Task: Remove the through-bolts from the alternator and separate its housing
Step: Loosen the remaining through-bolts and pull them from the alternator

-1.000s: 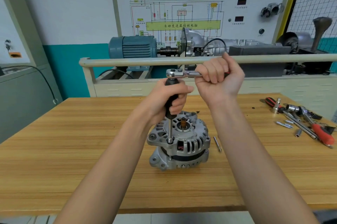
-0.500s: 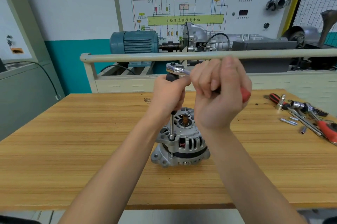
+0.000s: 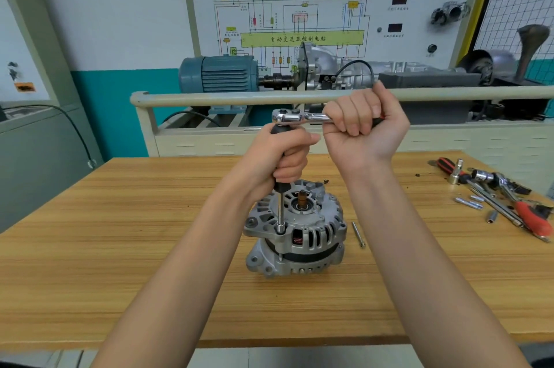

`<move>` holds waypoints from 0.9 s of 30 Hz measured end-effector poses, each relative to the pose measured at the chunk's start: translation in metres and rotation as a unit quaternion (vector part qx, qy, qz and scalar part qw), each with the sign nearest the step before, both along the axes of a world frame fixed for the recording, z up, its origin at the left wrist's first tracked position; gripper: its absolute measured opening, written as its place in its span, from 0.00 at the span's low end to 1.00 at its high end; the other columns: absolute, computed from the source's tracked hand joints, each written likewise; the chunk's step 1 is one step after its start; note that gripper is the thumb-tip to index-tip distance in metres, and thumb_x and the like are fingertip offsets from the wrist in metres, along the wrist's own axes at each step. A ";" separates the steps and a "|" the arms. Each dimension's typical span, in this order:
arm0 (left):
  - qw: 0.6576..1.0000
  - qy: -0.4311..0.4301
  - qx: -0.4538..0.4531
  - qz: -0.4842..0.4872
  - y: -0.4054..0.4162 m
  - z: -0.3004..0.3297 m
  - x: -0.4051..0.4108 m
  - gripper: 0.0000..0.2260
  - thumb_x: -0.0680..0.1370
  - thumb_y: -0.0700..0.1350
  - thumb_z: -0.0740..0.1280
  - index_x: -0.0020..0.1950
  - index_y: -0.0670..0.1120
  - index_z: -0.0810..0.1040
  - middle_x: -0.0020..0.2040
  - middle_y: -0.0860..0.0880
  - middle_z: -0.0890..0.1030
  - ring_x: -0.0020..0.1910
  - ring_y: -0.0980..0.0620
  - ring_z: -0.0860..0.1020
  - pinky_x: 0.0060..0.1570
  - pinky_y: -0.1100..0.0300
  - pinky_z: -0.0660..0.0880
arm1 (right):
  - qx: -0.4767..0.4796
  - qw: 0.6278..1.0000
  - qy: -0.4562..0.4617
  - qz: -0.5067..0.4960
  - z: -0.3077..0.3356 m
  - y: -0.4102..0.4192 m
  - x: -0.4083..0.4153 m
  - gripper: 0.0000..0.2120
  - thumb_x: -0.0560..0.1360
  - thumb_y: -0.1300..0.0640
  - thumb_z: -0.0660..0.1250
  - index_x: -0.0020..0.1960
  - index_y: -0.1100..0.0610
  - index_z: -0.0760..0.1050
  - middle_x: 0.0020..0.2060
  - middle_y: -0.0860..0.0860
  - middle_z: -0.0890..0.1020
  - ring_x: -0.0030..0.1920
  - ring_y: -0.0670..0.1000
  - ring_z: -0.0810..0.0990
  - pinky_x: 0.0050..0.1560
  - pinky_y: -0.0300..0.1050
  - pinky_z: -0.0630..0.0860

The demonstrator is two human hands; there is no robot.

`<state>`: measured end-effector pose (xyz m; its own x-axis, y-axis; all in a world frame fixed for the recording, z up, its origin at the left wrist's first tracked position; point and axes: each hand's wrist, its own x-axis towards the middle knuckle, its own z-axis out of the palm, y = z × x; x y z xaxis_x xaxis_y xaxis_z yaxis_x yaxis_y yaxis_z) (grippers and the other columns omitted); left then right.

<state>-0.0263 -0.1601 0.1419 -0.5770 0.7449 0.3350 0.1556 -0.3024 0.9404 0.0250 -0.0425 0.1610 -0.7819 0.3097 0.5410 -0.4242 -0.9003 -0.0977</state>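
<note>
Two hands work above the alternator (image 3: 295, 232), which stands upright near the middle of the wooden table (image 3: 120, 247), between the two forearms and directly below the hands.

Hidden or unclear:
- The left hand (image 3: 280, 157) covers most of the black grip of the vertical extension bar (image 3: 281, 208); only the grip's top and bottom ends show.
- The right hand (image 3: 364, 130) covers nearly all of the ratchet (image 3: 295, 118) handle, so only a sliver of red shows past the fist.
- The bolt head under the socket tip cannot be seen.
- Lower housing detail on the far side is out of view.

Materials and shapes:
- Alternator: cast grey metal with ribbed, slotted vents, copper windings visible through one slot, a dark band between the two housing halves and a short shaft stub at top centre.
- Ratchet: polished chrome with a rounded head, lying horizontal.
- Extension bar: slim bright steel, upright, its socket seated on the upper housing's left front edge.

Hand state:
- Left hand: fingers wrapped round the bar's grip, thumb pointing right.
- Right hand: closed in a fist round the ratchet handle.

One loose bolt (image 3: 358, 234) lies on the table just right of the alternator. Scattered tools (image 3: 509, 202) lie at the table's right edge, partly blurred.
</note>
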 end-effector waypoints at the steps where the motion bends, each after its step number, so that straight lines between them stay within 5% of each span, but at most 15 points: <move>1: 1.000 -0.005 0.001 0.014 0.001 0.000 0.000 0.23 0.75 0.37 0.64 0.23 0.49 0.60 0.18 0.53 0.59 0.15 0.56 0.55 0.19 0.70 0.54 | 0.005 1.000 -0.001 -0.022 -0.001 -0.002 0.002 0.22 0.75 0.59 0.55 0.22 0.55 0.62 0.15 0.48 0.59 0.19 0.46 0.52 0.22 0.38 0.57; 5: 0.991 -0.011 0.014 0.130 0.007 -0.001 0.002 0.24 0.78 0.33 0.61 0.25 0.50 0.61 0.19 0.53 0.59 0.16 0.56 0.54 0.20 0.71 0.53 | 0.101 0.976 0.037 -0.191 -0.005 -0.021 0.015 0.25 0.79 0.61 0.52 0.23 0.54 0.63 0.17 0.48 0.60 0.19 0.47 0.57 0.25 0.41 0.58; 9: 0.976 0.005 0.012 0.218 0.014 -0.005 0.009 0.23 0.76 0.32 0.61 0.23 0.50 0.68 0.17 0.55 0.64 0.19 0.57 0.58 0.22 0.69 0.57 | 0.227 0.851 0.138 -0.453 -0.020 -0.054 0.025 0.18 0.76 0.65 0.54 0.28 0.56 0.65 0.21 0.47 0.61 0.22 0.45 0.62 0.26 0.40 0.59; 11: 0.973 0.012 0.000 0.231 0.011 -0.008 0.009 0.29 0.77 0.33 0.61 0.17 0.52 0.72 0.16 0.56 0.67 0.21 0.58 0.61 0.23 0.67 0.61 | 0.256 0.819 0.156 -0.489 -0.023 -0.062 0.026 0.16 0.75 0.63 0.55 0.29 0.56 0.66 0.21 0.47 0.62 0.23 0.44 0.63 0.27 0.40 0.59; 14: 0.986 0.017 0.035 0.164 0.005 -0.008 0.004 0.26 0.75 0.30 0.62 0.20 0.50 0.67 0.19 0.53 0.63 0.18 0.57 0.58 0.20 0.68 0.57 | 0.224 0.869 0.155 -0.414 -0.016 -0.052 0.024 0.20 0.75 0.64 0.54 0.26 0.52 0.61 0.19 0.46 0.63 0.21 0.44 0.61 0.27 0.39 0.57; 18: 0.997 0.028 0.059 0.044 -0.005 -0.006 -0.003 0.17 0.72 0.35 0.65 0.25 0.47 0.67 0.20 0.51 0.64 0.17 0.54 0.61 0.21 0.67 0.60 | 0.120 0.980 0.063 -0.148 -0.002 -0.018 0.012 0.23 0.76 0.61 0.54 0.22 0.54 0.64 0.16 0.46 0.61 0.20 0.47 0.53 0.24 0.40 0.57; 21: 0.999 0.010 0.029 -0.021 -0.004 -0.002 -0.003 0.17 0.71 0.38 0.64 0.24 0.47 0.66 0.18 0.51 0.63 0.16 0.55 0.60 0.19 0.68 0.56 | 0.005 1.000 -0.011 0.027 0.002 0.000 -0.002 0.22 0.74 0.59 0.55 0.21 0.55 0.62 0.14 0.47 0.59 0.21 0.46 0.49 0.22 0.38 0.54; 27: 1.000 -0.002 0.011 0.025 0.000 -0.002 -0.002 0.24 0.75 0.37 0.63 0.21 0.51 0.62 0.18 0.53 0.59 0.15 0.57 0.55 0.20 0.71 0.53 | -0.003 1.000 -0.014 -0.025 0.001 -0.005 0.000 0.22 0.75 0.59 0.55 0.21 0.55 0.62 0.15 0.47 0.59 0.19 0.46 0.52 0.21 0.38 0.56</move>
<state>-0.0284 -0.1596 0.1395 -0.6145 0.7073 0.3493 0.1681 -0.3153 0.9340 0.0255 -0.0476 0.1620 -0.7798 0.3526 0.5172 -0.4661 -0.8786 -0.1037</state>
